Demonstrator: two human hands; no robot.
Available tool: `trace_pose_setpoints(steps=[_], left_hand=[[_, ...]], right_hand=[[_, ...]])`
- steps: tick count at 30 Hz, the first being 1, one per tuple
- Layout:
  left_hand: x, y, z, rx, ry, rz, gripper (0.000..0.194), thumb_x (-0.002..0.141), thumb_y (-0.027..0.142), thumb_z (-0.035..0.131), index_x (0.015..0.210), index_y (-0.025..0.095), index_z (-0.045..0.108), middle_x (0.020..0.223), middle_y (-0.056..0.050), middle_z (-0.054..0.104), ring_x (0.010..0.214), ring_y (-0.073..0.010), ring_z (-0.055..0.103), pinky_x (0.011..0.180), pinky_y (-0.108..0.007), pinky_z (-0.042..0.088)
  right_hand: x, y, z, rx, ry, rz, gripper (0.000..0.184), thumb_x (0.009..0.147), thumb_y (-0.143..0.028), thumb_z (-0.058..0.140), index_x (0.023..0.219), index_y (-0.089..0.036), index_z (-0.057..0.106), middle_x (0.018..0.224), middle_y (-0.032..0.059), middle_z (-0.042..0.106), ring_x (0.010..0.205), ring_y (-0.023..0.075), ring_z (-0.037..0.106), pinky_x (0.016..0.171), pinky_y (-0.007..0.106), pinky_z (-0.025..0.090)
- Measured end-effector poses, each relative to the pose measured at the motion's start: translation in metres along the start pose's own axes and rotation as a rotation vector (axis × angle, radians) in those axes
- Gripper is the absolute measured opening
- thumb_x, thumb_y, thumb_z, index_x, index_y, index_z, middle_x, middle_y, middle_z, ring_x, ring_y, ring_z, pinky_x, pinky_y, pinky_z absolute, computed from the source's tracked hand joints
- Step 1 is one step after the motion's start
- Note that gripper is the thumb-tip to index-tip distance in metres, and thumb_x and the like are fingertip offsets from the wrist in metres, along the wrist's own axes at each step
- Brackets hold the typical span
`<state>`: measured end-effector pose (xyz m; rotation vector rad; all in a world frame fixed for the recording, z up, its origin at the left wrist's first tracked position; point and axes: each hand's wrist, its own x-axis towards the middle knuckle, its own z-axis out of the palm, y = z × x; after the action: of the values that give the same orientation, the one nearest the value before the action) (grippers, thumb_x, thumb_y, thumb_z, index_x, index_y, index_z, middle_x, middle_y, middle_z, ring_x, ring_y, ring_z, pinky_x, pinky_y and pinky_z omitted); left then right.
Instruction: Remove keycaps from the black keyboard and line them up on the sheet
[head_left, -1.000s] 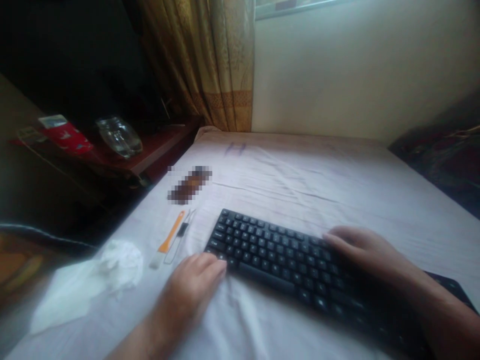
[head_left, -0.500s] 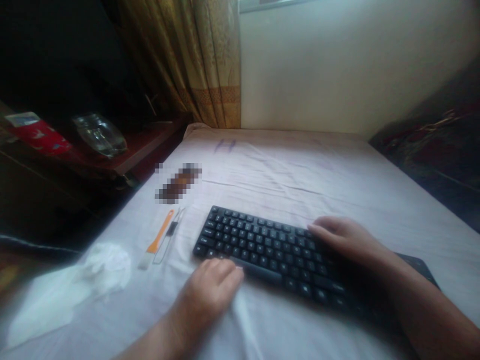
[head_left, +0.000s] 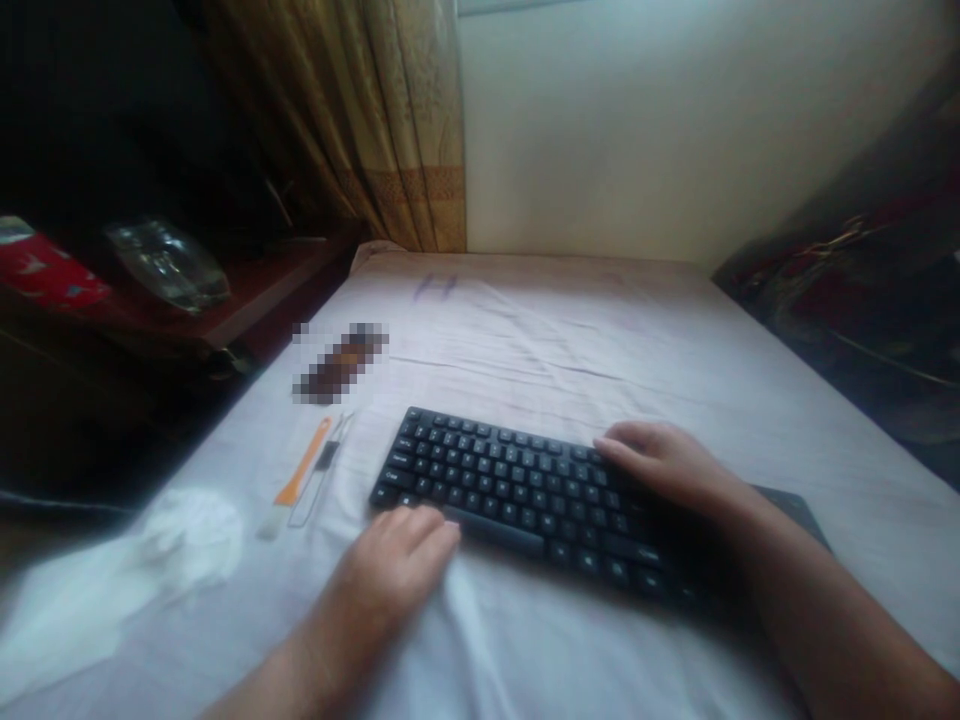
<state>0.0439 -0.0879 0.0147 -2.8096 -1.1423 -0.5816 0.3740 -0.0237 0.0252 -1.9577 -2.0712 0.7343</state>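
Note:
A black keyboard (head_left: pixel 495 480) lies slantwise on the pale bedsheet, its left end farther from me than its right. At its near left edge, my left hand (head_left: pixel 409 555) has bent fingers pressed together on the rim. My right hand (head_left: pixel 652 455) grips the far edge right of the middle, thumb on top and the other fingers partly hidden behind it. My right forearm covers much of the keypad end. Left of the keyboard are an orange-handled brush (head_left: pixel 304 465) with pale bristles and a thin wire tool (head_left: pixel 322 470) with a dark middle band.
A crumpled white cloth or tissue (head_left: pixel 150 560) rests at the left. Farther back lies a blurred-out brown object (head_left: pixel 341 365). Beyond the bed's left side, a dark red wooden surface (head_left: pixel 262 290) holds a glass dish (head_left: pixel 172 265) and a red patterned item (head_left: pixel 49 265). A gold curtain (head_left: pixel 420 130) hangs behind.
The whole view has shifted, so everything appears slightly farther left. Both hands keep about the same places on the keyboard.

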Motion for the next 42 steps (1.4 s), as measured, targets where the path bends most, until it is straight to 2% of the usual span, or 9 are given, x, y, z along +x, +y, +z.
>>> trace_pose_setpoints(steps=[8, 14, 19, 30, 38, 42], left_hand=[[0.015, 0.024, 0.014, -0.038, -0.001, 0.037, 0.017, 0.093, 0.013, 0.046, 0.088, 0.018, 0.062, 0.076, -0.003, 0.062, 0.068, -0.0181, 0.058, 0.061, -0.031, 0.05], [0.027, 0.044, 0.021, -0.043, -0.015, 0.097, 0.018, 0.093, 0.011, 0.044, 0.092, 0.017, 0.061, 0.077, -0.003, 0.061, 0.069, -0.0187, 0.059, 0.062, -0.031, 0.051], [0.038, 0.057, 0.025, -0.047, -0.028, 0.137, 0.021, 0.091, 0.007, 0.041, 0.083, 0.018, 0.057, 0.073, -0.002, 0.06, 0.065, -0.0191, 0.057, 0.058, -0.031, 0.05], [0.031, 0.045, 0.021, -0.038, -0.004, 0.113, 0.018, 0.091, 0.01, 0.045, 0.091, 0.018, 0.061, 0.081, -0.003, 0.065, 0.069, -0.0186, 0.061, 0.062, -0.031, 0.052], [0.039, 0.056, 0.025, -0.006, -0.003, 0.168, 0.021, 0.091, 0.008, 0.043, 0.091, 0.016, 0.063, 0.079, -0.005, 0.066, 0.067, -0.0183, 0.062, 0.06, -0.031, 0.053], [0.039, 0.049, 0.014, -0.247, -0.021, 0.058, 0.019, 0.093, 0.015, 0.045, 0.097, 0.019, 0.063, 0.084, -0.004, 0.066, 0.073, -0.0162, 0.065, 0.065, -0.027, 0.055]], right_hand=[[0.001, 0.001, 0.001, 0.014, -0.005, 0.011, 0.04, 0.086, -0.05, 0.043, 0.071, -0.021, 0.065, 0.069, 0.004, 0.069, 0.067, 0.0204, 0.064, 0.061, 0.029, 0.044], [0.001, 0.001, 0.002, 0.048, -0.002, 0.02, 0.038, 0.086, -0.049, 0.044, 0.073, -0.021, 0.067, 0.07, 0.0041, 0.07, 0.068, 0.0204, 0.064, 0.062, 0.029, 0.044], [0.001, 0.001, 0.002, 0.066, 0.001, 0.018, 0.04, 0.086, -0.049, 0.044, 0.074, -0.02, 0.067, 0.071, 0.0047, 0.069, 0.069, 0.0201, 0.062, 0.062, 0.029, 0.044], [0.002, 0.001, 0.002, 0.059, 0.019, 0.022, 0.038, 0.086, -0.046, 0.046, 0.074, -0.019, 0.069, 0.07, 0.0047, 0.068, 0.066, 0.0193, 0.061, 0.061, 0.028, 0.041], [0.002, 0.0, 0.002, 0.051, 0.035, -0.015, 0.036, 0.089, -0.042, 0.048, 0.078, -0.017, 0.072, 0.072, 0.0047, 0.07, 0.068, 0.0182, 0.061, 0.062, 0.027, 0.041], [-0.004, -0.007, -0.007, 0.113, 0.131, -0.048, 0.027, 0.09, -0.034, 0.052, 0.085, -0.018, 0.074, 0.084, 0.0053, 0.074, 0.076, 0.0187, 0.065, 0.069, 0.027, 0.046]])
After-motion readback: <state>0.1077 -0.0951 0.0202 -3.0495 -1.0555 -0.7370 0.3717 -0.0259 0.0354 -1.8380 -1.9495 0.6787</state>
